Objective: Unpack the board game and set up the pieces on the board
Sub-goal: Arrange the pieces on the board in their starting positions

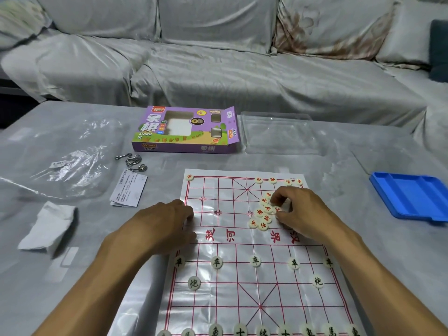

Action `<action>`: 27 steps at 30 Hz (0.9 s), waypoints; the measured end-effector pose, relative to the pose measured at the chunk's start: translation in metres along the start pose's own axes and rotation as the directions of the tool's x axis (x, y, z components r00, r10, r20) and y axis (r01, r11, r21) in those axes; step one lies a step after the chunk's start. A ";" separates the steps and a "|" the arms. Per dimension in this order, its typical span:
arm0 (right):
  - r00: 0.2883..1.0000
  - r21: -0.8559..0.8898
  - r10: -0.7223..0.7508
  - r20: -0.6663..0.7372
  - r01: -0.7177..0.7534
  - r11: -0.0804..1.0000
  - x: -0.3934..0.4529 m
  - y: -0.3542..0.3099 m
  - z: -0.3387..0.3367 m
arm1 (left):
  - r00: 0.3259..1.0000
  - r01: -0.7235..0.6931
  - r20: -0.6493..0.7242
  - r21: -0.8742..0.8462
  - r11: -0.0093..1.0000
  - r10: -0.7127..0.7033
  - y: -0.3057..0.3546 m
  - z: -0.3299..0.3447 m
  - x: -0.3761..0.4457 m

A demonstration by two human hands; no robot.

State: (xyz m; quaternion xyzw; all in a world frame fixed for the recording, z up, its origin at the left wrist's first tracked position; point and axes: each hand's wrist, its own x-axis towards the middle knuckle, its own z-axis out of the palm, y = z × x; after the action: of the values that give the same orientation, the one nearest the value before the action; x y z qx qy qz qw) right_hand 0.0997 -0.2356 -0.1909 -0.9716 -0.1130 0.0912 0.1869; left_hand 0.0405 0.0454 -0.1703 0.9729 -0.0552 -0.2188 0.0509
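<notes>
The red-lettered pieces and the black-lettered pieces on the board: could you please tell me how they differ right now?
The black-lettered pieces stand spaced out in rows on the near half of the board; most red-lettered pieces lie bunched in a loose pile on the far half, only a few along the far edge. The right hand picks at the red pile. Both are pale round discs.

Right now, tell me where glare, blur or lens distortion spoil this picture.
Head view: glare whitens the glossy board sheet around the left hand and streaks the plastic bag; wide-angle bending curves the table edge and sofa; the black pieces along the bottom edge are soft; the red pieces by the right hand stay readable.
</notes>
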 end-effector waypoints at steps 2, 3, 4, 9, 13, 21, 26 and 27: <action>1.000 -0.036 0.000 -0.013 0.000 0.999 0.000 0.001 0.001 | 1.000 0.000 -0.001 0.003 1.000 0.000 0.000 0.000 0.000; 1.000 -0.051 -0.001 -0.022 -0.001 0.999 0.001 0.001 0.002 | 1.000 0.001 -0.001 0.004 1.000 -0.001 0.001 0.000 0.000; 1.000 -0.057 0.000 -0.027 -0.001 0.998 0.001 0.000 0.003 | 1.000 0.001 0.000 0.004 1.000 -0.001 0.001 -0.001 0.001; 0.999 -0.026 0.006 -0.050 -0.007 1.000 0.000 -0.002 0.000 | 1.000 -0.003 0.011 -0.013 1.000 0.003 0.000 -0.001 0.000; 0.988 0.164 -0.060 -0.142 0.083 0.983 -0.004 -0.021 -0.006 | 1.000 -0.004 0.011 -0.011 1.000 0.004 0.000 -0.004 -0.001; 0.964 0.138 -0.265 -0.033 0.267 0.954 0.012 -0.083 0.045 | 1.000 0.010 0.018 -0.008 1.000 -0.010 0.003 -0.005 -0.001; 0.965 0.158 -0.261 -0.017 0.261 0.952 0.017 -0.085 0.050 | 1.000 0.014 0.019 -0.007 1.000 -0.014 0.003 -0.005 -0.001; 0.967 0.170 -0.255 -0.020 0.255 0.952 0.017 -0.084 0.051 | 1.000 0.015 0.017 -0.003 1.000 -0.015 0.003 -0.004 -0.001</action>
State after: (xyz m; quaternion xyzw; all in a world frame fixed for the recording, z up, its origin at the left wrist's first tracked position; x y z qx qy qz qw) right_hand 0.0890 -0.1385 -0.2073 -0.9291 -0.2295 0.0766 0.2796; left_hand 0.0416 0.0425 -0.1658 0.9713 -0.0480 -0.2277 0.0503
